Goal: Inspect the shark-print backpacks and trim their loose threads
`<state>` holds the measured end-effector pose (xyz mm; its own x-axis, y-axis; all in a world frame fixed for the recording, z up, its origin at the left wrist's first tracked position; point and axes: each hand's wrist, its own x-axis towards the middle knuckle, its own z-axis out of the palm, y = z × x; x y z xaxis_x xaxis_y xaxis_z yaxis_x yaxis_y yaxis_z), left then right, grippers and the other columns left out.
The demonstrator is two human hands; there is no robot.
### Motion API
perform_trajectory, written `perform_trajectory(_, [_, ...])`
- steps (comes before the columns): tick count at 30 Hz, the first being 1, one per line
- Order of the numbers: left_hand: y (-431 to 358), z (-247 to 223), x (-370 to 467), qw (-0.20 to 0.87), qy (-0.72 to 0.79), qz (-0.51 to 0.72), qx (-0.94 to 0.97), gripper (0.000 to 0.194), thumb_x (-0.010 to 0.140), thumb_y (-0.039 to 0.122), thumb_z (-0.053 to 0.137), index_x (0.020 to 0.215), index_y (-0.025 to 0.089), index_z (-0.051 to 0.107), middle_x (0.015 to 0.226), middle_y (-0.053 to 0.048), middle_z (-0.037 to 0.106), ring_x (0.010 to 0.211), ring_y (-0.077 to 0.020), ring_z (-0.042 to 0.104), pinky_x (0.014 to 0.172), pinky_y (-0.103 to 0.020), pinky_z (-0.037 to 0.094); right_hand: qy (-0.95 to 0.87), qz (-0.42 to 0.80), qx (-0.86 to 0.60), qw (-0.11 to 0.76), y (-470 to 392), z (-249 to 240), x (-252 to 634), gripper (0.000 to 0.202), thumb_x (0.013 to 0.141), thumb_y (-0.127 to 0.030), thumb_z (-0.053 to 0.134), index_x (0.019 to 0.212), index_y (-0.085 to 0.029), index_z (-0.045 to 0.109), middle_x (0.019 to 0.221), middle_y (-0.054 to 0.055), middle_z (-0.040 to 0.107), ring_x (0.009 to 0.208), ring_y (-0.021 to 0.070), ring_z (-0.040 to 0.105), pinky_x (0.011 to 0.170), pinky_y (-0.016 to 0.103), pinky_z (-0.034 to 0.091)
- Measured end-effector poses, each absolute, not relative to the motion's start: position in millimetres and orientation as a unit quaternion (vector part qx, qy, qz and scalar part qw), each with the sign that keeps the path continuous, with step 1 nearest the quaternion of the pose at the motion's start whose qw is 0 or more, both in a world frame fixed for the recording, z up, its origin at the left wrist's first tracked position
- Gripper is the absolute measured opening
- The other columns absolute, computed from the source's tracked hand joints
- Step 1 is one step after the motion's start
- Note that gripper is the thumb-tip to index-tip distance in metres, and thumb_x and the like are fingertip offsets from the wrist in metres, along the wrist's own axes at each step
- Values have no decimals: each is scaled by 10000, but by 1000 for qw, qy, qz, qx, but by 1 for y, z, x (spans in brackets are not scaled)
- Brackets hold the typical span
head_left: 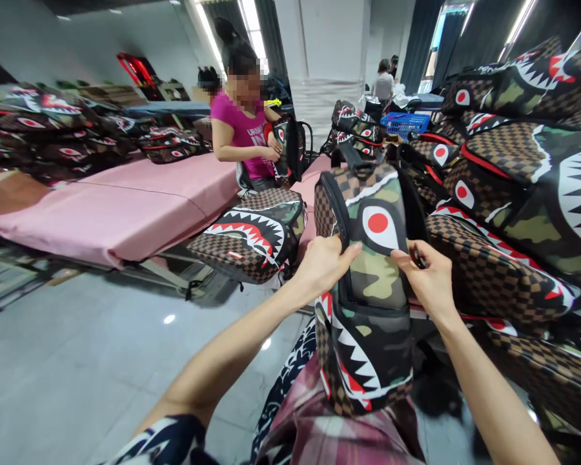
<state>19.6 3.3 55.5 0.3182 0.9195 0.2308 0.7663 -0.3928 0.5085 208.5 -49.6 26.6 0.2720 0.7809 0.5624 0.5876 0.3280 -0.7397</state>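
A backpack (pixel 375 278) with a brown checkered and camouflage print, a red-and-white eye and a toothed mouth stands upright on my lap, side panel toward me. My left hand (pixel 325 263) grips its left edge beside the dark zipper, thumb pressed on the camouflage panel. On the opposite edge, my right hand (pixel 428 274) pinches the side near the eye, with its fingers curled round behind. The fingertips of both hands are partly hidden by the bag. Its black top handle (pixel 351 158) points up and away from me.
Similar backpacks (pixel 518 194) are piled high close on my right. Another backpack (pixel 252 236) lies at the end of a pink-covered table (pixel 164 194). A co-worker in a pink shirt (pixel 244 129) handles a bag beyond it. A blue basket (pixel 404 124) stands farther back.
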Motion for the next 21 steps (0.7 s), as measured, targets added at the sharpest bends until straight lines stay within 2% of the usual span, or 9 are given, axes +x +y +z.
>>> perform_trajectory(4, [25, 7, 24, 187, 558, 105, 802, 459, 837, 484, 418, 674, 108, 626, 682, -124, 653, 665, -227, 629, 572, -276, 427, -698, 1, -567, 437, -70, 15, 212, 253, 834, -247, 506, 1060, -210, 614, 948, 54, 618, 821, 166, 588, 706, 263, 443])
perform_trajectory(6, [32, -10, 27, 191, 546, 91, 810, 498, 849, 507, 377, 707, 103, 632, 697, -134, 657, 675, -236, 634, 579, -282, 427, -775, 35, -550, 309, -83, 5, 204, 273, 831, -171, 468, 1048, -234, 621, 988, 52, 622, 825, 155, 602, 656, 238, 438])
perform_trajectory(8, [34, -18, 29, 180, 530, 94, 823, 539, 854, 536, 343, 744, 99, 638, 732, -150, 663, 717, -252, 640, 612, -296, 437, -806, 65, -559, 182, -94, -5, 195, 271, 824, -135, 447, 998, -236, 630, 928, 34, 631, 730, 136, 604, 559, 221, 396])
perform_trajectory(10, [34, -19, 30, 174, 520, 88, 832, 573, 853, 562, 321, 768, 97, 645, 767, -162, 667, 754, -264, 642, 639, -305, 446, -799, 60, -588, 111, -101, -13, 187, 259, 803, -107, 448, 958, -216, 624, 893, 28, 626, 664, 128, 593, 505, 222, 339])
perform_trajectory(14, [33, -15, 31, 172, 522, 59, 833, 626, 851, 594, 280, 797, 97, 657, 780, -168, 672, 758, -268, 646, 653, -316, 462, -789, 56, -608, 71, -102, -12, 185, 308, 729, -53, 469, 962, -211, 595, 919, 20, 625, 647, 125, 591, 486, 227, 278])
perform_trajectory(18, [27, -13, 34, 149, 531, 51, 833, 630, 846, 604, 281, 847, 102, 662, 795, -169, 675, 813, -285, 647, 699, -345, 476, -794, 83, -601, 40, -98, -2, 191, 238, 698, -115, 527, 905, -209, 598, 861, 16, 644, 639, 153, 601, 483, 233, 269])
perform_trajectory(21, [17, -6, 34, 128, 537, 82, 830, 582, 846, 573, 347, 983, 84, 629, 896, -193, 670, 885, -309, 632, 746, -393, 480, -803, 112, -580, 76, -98, -2, 196, 290, 638, -45, 480, 861, -198, 587, 815, 22, 630, 644, 155, 595, 499, 228, 311])
